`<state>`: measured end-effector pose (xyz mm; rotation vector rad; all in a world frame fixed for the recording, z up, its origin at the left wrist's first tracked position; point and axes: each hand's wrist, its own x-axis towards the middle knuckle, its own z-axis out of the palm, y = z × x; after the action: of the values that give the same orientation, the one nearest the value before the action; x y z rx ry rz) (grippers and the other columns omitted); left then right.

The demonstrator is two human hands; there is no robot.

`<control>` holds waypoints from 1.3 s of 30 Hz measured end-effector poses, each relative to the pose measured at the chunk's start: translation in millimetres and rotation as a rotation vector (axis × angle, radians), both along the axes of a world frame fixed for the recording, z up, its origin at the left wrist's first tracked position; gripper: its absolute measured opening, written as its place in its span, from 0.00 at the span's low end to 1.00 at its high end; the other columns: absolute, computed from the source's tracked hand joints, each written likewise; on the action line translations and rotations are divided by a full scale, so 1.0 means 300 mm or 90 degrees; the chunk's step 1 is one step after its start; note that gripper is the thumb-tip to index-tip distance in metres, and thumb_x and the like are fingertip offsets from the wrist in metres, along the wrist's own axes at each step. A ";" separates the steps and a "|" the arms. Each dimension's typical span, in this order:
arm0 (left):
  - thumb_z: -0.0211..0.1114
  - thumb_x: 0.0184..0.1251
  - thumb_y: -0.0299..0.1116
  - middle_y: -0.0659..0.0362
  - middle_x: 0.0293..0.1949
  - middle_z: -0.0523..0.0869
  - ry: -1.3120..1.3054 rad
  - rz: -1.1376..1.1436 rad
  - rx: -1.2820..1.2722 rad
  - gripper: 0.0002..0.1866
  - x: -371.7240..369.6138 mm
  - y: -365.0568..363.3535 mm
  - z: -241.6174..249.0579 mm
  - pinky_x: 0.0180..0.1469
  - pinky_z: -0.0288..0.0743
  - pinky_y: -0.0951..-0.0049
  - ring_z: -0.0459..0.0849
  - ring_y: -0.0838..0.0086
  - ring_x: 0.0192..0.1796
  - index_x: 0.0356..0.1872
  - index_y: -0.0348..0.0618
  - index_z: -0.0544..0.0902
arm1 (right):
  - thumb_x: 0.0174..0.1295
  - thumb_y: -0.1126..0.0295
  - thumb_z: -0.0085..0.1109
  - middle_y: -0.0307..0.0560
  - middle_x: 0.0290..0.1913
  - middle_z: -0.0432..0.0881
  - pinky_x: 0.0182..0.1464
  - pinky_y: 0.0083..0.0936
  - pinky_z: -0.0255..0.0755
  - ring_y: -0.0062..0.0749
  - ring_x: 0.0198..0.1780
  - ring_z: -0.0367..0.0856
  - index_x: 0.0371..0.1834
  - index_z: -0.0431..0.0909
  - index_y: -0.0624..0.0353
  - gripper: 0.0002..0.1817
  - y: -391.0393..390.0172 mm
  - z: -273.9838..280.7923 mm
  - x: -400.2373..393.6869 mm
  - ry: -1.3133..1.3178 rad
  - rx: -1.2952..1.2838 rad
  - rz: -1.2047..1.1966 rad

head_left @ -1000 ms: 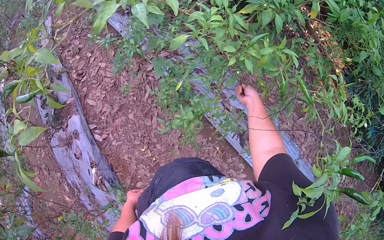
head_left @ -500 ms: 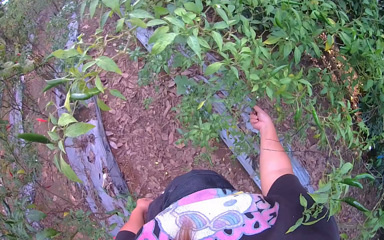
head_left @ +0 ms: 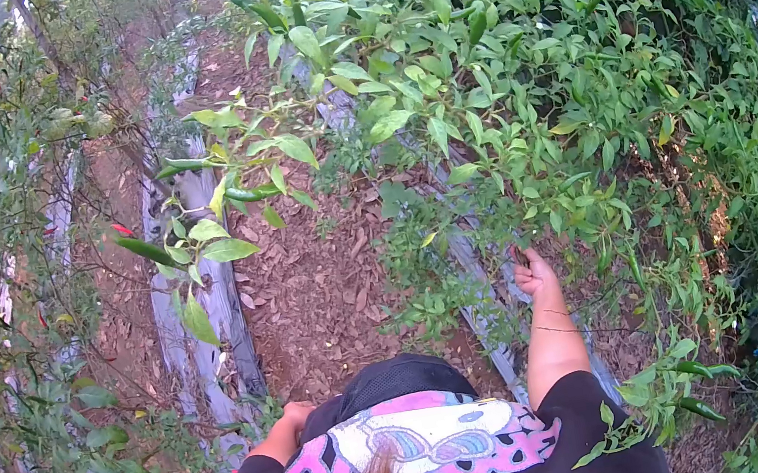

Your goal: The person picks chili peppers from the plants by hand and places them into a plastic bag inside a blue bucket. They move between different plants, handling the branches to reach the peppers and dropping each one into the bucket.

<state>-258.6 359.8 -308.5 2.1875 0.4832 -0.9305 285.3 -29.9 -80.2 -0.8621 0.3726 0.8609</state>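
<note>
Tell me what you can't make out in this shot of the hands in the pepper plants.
Head view, the only one:
- Right hand: closed among the leaves; whether it holds a pepper is too small and leaf-covered to tell.
- Left hand: mostly hidden behind the black bag at the person's front; its grip cannot be read.
- Frame corners: blacked out by the round lens edge.

We stand in an outdoor chilli field. Around our right hand (head_left: 535, 272) crowd leafy green pepper bushes (head_left: 516, 93) carrying slim green chillies (head_left: 247, 194). To its left runs a brown dirt path strewn with dry leaves (head_left: 317, 287), bordered by strips of silvery plastic mulch sheeting (head_left: 212, 315). Small red chillies (head_left: 123, 229) hang farther left.
</note>
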 end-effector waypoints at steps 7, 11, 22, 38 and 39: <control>0.45 0.61 0.53 0.53 0.48 0.82 0.067 -0.060 0.104 0.24 0.069 -0.049 0.182 0.49 0.73 0.62 0.80 0.61 0.52 0.45 0.51 0.83 | 0.63 0.65 0.50 0.28 0.43 0.82 0.10 0.15 0.46 0.16 0.11 0.56 0.40 0.73 0.42 0.05 -0.020 -0.044 0.010 -0.077 0.000 -0.035; 0.46 0.62 0.49 0.54 0.48 0.82 0.050 -0.262 0.195 0.23 0.106 -0.025 0.173 0.48 0.74 0.61 0.80 0.62 0.53 0.46 0.49 0.83 | 0.61 0.61 0.50 0.28 0.30 0.79 0.10 0.16 0.46 0.18 0.11 0.56 0.32 0.73 0.45 0.05 -0.024 -0.085 0.018 -0.046 -0.027 -0.076; 0.44 0.65 0.51 0.57 0.51 0.81 0.107 -0.243 0.177 0.23 0.141 -0.035 0.372 0.51 0.72 0.63 0.78 0.64 0.56 0.51 0.53 0.80 | 0.60 0.62 0.47 0.30 0.18 0.65 0.12 0.17 0.49 0.19 0.14 0.58 0.23 0.67 0.48 0.10 0.023 -0.064 0.001 -0.059 -0.092 -0.137; 0.50 0.60 0.48 0.55 0.46 0.84 0.101 -0.202 0.210 0.20 0.162 0.013 0.209 0.43 0.77 0.61 0.82 0.60 0.49 0.46 0.53 0.83 | 0.60 0.68 0.45 0.30 0.20 0.62 0.12 0.17 0.48 0.18 0.15 0.56 0.43 0.67 0.43 0.08 -0.030 -0.142 -0.020 -0.059 -0.202 -0.195; 0.52 0.59 0.47 0.55 0.44 0.84 0.115 -0.149 0.207 0.19 0.175 0.012 0.254 0.43 0.77 0.62 0.82 0.60 0.48 0.45 0.52 0.83 | 0.61 0.67 0.45 0.30 0.20 0.62 0.12 0.17 0.48 0.18 0.15 0.56 0.43 0.67 0.43 0.08 -0.043 -0.138 -0.035 -0.065 -0.211 -0.204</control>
<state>-206.1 363.3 -232.4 2.5039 0.4983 -1.2584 274.7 -42.7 -121.6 -1.1122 0.5571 0.4608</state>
